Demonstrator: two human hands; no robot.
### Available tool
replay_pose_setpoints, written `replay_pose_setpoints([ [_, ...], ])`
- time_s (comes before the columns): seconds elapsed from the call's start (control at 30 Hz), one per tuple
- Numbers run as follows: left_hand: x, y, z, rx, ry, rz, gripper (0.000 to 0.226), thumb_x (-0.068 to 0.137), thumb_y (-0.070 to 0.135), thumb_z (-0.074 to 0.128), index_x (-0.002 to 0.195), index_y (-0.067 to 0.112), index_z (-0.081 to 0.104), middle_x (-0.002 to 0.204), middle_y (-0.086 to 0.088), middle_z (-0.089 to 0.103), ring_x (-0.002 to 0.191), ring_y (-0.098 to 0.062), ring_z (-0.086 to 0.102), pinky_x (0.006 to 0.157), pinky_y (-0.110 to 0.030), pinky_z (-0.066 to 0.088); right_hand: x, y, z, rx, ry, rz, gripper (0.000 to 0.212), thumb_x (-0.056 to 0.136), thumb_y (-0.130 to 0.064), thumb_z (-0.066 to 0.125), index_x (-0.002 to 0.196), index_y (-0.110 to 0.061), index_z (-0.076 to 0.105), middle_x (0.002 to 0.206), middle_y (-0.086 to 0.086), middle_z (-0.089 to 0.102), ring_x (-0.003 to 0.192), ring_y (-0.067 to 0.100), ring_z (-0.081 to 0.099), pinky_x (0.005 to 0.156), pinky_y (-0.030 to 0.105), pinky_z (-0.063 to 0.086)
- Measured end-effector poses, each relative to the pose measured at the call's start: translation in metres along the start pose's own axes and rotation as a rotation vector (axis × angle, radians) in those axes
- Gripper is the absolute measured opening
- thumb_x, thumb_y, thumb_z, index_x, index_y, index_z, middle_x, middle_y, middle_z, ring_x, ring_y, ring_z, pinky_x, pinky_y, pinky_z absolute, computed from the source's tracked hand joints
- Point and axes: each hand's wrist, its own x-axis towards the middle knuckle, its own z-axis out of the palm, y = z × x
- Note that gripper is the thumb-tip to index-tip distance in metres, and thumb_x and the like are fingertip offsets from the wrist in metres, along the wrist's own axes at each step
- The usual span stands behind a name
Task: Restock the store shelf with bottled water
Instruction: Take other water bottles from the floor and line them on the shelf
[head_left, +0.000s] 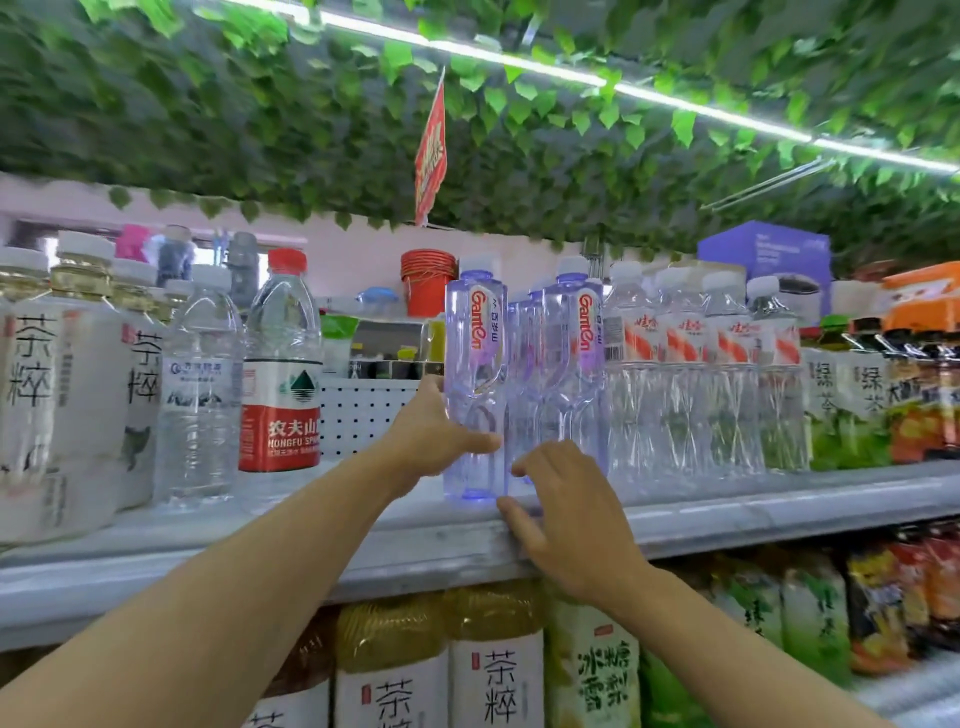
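A tall clear violet-tinted Ganten water bottle (475, 364) stands upright at the front of the top shelf (779, 506). My left hand (434, 436) holds its lower part, thumb across the front and fingers round its left side. My right hand (566, 509) hovers just right of the bottle's base at the shelf edge, fingers loosely bent, holding nothing. More Ganten bottles (574, 358) stand close to the right and behind.
A red-labelled Nongfu Spring bottle (283, 369) and a clear water bottle (200, 395) stand to the left, with a gap between them and the Ganten bottle. Several orange-labelled water bottles (691, 374) and tea bottles fill the right. Tea bottles (493, 660) sit on the shelf below.
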Motion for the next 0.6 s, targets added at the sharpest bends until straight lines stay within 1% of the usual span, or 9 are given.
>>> replay_pose_setpoints([
  [0.03, 0.001, -0.002, -0.001, 0.019, 0.000, -0.022, 0.071, 0.074, 0.014, 0.079, 0.129, 0.019, 0.034, 0.117, -0.008, 0.057, 0.103, -0.023, 0.057, 0.064, -0.030, 0.046, 0.001, 0.003, 0.002, -0.001, 0.018, -0.030, 0.033, 0.083, -0.042, 0.045, 0.089, -0.014, 0.062, 0.086, -0.001, 0.060, 0.082, 0.019, 0.056, 0.072, 0.026, 0.040],
  [0.1, 0.007, -0.003, -0.001, 0.067, 0.016, -0.047, 0.068, 0.073, 0.014, 0.079, 0.125, 0.020, 0.036, 0.110, -0.010, 0.060, 0.100, -0.027, 0.060, 0.069, -0.038, 0.051, 0.002, 0.008, 0.004, 0.000, 0.032, -0.080, 0.031, 0.082, -0.041, 0.045, 0.086, -0.015, 0.061, 0.083, -0.002, 0.059, 0.079, 0.018, 0.055, 0.071, 0.025, 0.040],
  [0.17, 0.016, -0.002, 0.000, 0.101, 0.023, -0.064, 0.064, 0.074, 0.013, 0.079, 0.122, 0.019, 0.037, 0.112, -0.010, 0.060, 0.102, -0.028, 0.060, 0.075, -0.043, 0.052, 0.003, 0.014, 0.006, 0.015, 0.044, -0.133, 0.028, 0.083, -0.040, 0.047, 0.086, -0.015, 0.060, 0.084, -0.002, 0.059, 0.080, 0.017, 0.053, 0.073, 0.023, 0.035],
  [0.2, 0.020, -0.002, 0.001, 0.108, 0.025, -0.076, 0.064, 0.073, 0.013, 0.079, 0.122, 0.019, 0.037, 0.115, -0.010, 0.059, 0.103, -0.029, 0.059, 0.076, -0.043, 0.053, 0.004, 0.016, 0.008, 0.021, 0.043, -0.159, 0.026, 0.083, -0.039, 0.048, 0.085, -0.015, 0.059, 0.084, -0.002, 0.058, 0.080, 0.017, 0.051, 0.073, 0.024, 0.034],
  [0.37, 0.049, -0.005, 0.004, 0.152, 0.034, -0.156, 0.072, 0.072, 0.007, 0.079, 0.130, 0.012, 0.036, 0.125, -0.011, 0.055, 0.105, -0.029, 0.058, 0.070, -0.042, 0.052, 0.007, 0.024, 0.016, 0.056, 0.043, -0.233, 0.022, 0.086, -0.037, 0.047, 0.084, -0.017, 0.056, 0.083, -0.003, 0.055, 0.079, 0.015, 0.048, 0.075, 0.028, 0.035],
  [0.43, 0.061, -0.005, 0.006, 0.184, 0.025, -0.191, 0.071, 0.074, 0.005, 0.077, 0.132, 0.010, 0.037, 0.128, -0.011, 0.054, 0.107, -0.029, 0.056, 0.066, -0.041, 0.052, 0.007, 0.025, 0.018, 0.064, 0.046, -0.241, 0.020, 0.086, -0.036, 0.048, 0.084, -0.017, 0.055, 0.083, -0.004, 0.054, 0.079, 0.015, 0.047, 0.074, 0.029, 0.034],
  [0.5, 0.072, -0.007, 0.009, 0.226, 0.040, -0.215, 0.067, 0.077, 0.005, 0.074, 0.131, 0.007, 0.035, 0.126, -0.009, 0.052, 0.113, -0.031, 0.054, 0.065, -0.039, 0.052, 0.006, 0.026, 0.019, 0.064, 0.050, -0.251, 0.020, 0.086, -0.036, 0.049, 0.084, -0.017, 0.055, 0.084, -0.004, 0.054, 0.080, 0.014, 0.046, 0.074, 0.029, 0.034],
  [0.53, 0.077, -0.007, 0.010, 0.250, 0.052, -0.228, 0.066, 0.078, 0.005, 0.073, 0.131, 0.004, 0.034, 0.124, -0.010, 0.051, 0.115, -0.033, 0.053, 0.065, -0.038, 0.051, 0.006, 0.027, 0.019, 0.062, 0.054, -0.258, 0.020, 0.086, -0.036, 0.049, 0.084, -0.017, 0.055, 0.084, -0.004, 0.054, 0.080, 0.014, 0.045, 0.074, 0.029, 0.033],
  [0.6, 0.087, -0.009, 0.011, 0.285, 0.064, -0.252, 0.066, 0.079, 0.005, 0.073, 0.132, 0.002, 0.033, 0.131, -0.016, 0.050, 0.115, -0.035, 0.053, 0.062, -0.036, 0.051, 0.006, 0.027, 0.020, 0.057, 0.068, -0.269, 0.020, 0.086, -0.036, 0.049, 0.085, -0.017, 0.055, 0.085, -0.004, 0.054, 0.081, 0.014, 0.045, 0.074, 0.028, 0.033],
])
